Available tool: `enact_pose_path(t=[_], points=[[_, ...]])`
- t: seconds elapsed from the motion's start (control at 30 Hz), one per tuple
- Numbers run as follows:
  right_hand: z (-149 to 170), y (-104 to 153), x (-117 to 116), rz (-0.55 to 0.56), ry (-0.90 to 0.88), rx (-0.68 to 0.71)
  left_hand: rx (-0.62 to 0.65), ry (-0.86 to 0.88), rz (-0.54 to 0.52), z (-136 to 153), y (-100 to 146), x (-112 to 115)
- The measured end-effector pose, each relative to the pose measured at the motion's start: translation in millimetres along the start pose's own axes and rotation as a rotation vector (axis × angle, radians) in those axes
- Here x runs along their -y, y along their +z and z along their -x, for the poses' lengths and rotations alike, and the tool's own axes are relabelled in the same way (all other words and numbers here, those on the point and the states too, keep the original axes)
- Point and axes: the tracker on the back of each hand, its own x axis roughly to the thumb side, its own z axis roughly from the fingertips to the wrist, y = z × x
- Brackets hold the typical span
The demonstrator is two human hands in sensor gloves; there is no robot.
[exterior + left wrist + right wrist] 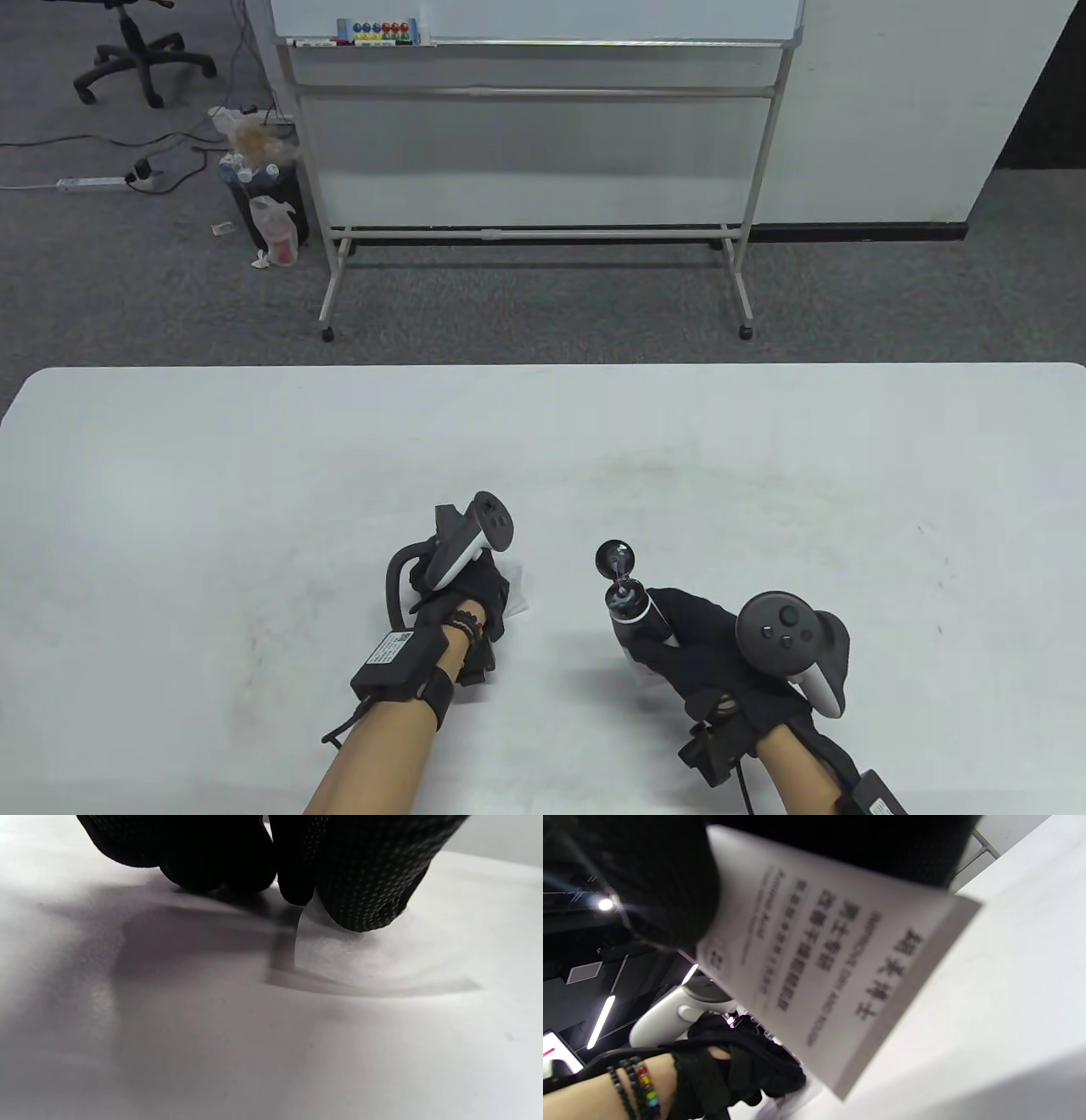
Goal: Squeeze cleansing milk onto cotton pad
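Observation:
My right hand (704, 649) grips a white tube of cleansing milk (638, 613) with a black flip cap (614, 559) swung open, tilted up and to the left above the table. In the right wrist view the tube's printed body (831, 963) fills the middle, held from above. My left hand (462, 598) rests on the table, fingers down on a white cotton pad (519, 597) whose edge shows to the right of the glove. In the left wrist view my fingertips (365, 887) press on the pad (352, 955), one corner lifted.
The white table (212, 509) spreads wide around both hands. A whiteboard on a wheeled stand (534, 170) stands on the carpet beyond the far edge. A bin with bags (263, 195) and an office chair (140, 51) are at the far left.

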Motion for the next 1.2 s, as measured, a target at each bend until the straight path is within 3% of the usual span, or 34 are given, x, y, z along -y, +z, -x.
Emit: enact_pose_path(t=[0.2,0.37,0.57,0.77,0.87,0.97,1.07,1.2], points=[[-6,0,-2,-0.005,0.035,0.029,0.150,0.192,0.028,17,24,-20],[-13,3,-5,0.009,0.095,0.061,0.343,0.504,0.000,33,56,-27],[-36,11,-10,0.026,0.152,0.156,0.326,0.610,0.087,42,95,-19],[-62,24,-20,0.113,0.491,0.275,0.367,0.765,0.053,45,118,-8],[-70,28,-29,0.140,0.600,0.307,0.369,0.868,0.024,47,126,5],[-77,31,-37,0.148,0.708,0.341,0.399,0.835,-0.029,48,130,6],[-83,35,-43,0.178,0.835,0.373,0.409,0.833,-0.006,46,133,8],[-83,35,-45,0.205,0.857,0.360,0.423,0.843,0.013,42,135,11]])
